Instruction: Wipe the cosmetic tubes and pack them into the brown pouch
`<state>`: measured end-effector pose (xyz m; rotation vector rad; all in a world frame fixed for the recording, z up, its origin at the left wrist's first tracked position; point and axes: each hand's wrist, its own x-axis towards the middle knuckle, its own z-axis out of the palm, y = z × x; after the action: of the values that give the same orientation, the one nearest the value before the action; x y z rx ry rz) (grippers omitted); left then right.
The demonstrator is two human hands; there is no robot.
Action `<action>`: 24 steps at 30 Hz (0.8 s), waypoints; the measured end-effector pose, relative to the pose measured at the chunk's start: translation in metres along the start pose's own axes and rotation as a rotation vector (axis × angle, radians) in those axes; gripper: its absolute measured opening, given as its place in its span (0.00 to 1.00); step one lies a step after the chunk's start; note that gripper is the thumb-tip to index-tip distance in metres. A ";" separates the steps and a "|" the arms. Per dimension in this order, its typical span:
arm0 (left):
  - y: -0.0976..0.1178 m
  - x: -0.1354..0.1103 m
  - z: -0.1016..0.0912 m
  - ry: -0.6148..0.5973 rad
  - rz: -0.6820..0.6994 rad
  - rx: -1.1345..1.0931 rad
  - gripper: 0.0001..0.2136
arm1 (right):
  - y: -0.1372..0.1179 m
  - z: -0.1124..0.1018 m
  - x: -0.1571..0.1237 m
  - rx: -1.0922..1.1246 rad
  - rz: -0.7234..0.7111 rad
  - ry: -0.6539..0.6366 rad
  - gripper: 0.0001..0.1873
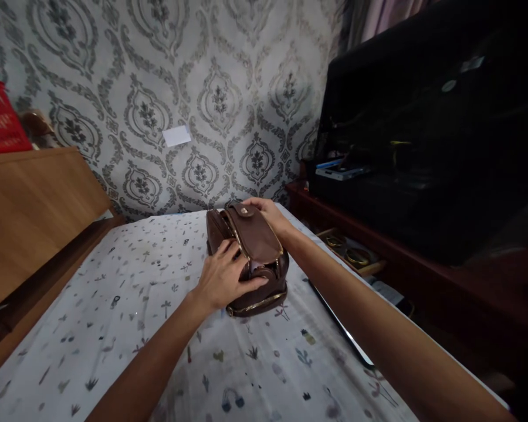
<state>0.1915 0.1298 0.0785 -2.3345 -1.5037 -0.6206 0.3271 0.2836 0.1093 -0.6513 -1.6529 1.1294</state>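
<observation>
Your brown bag (259,237) sits mid-scene on the white printed cloth (136,281), its top zip partly undone. Your left hand (224,274) lies across its left side, fingers and thumb spread; your right hand (267,212) touches its far right, fingertips hidden, so whether they grip you can't tell.

I log open sheet (127,275) from the left edge to the brown bag (259,237); a hand could pass there. Second gap: between the forearms, from the near edge. Left hand (223,274) bars the bag's near side; right hand (268,212), its far right. Wall (220,146) behind far edge; wooden panel (39,205) along left; right forearm crosses above a flat device (349,335) by the right edge.
</observation>
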 end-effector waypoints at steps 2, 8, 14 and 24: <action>0.000 -0.001 0.002 0.022 -0.025 0.012 0.26 | -0.001 -0.005 -0.007 -0.046 -0.018 -0.019 0.14; -0.001 -0.006 0.006 0.061 -0.046 -0.038 0.27 | -0.001 -0.013 -0.018 -0.241 -0.095 -0.012 0.11; -0.004 -0.010 0.013 0.161 -0.025 -0.054 0.24 | -0.005 -0.022 -0.040 -0.417 -0.162 -0.023 0.15; -0.002 -0.010 0.010 0.094 -0.093 -0.148 0.24 | -0.030 -0.002 -0.129 -0.716 -0.011 -0.051 0.55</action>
<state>0.1878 0.1277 0.0652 -2.3161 -1.5807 -0.8809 0.3788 0.1649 0.0821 -1.0590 -2.1078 0.5210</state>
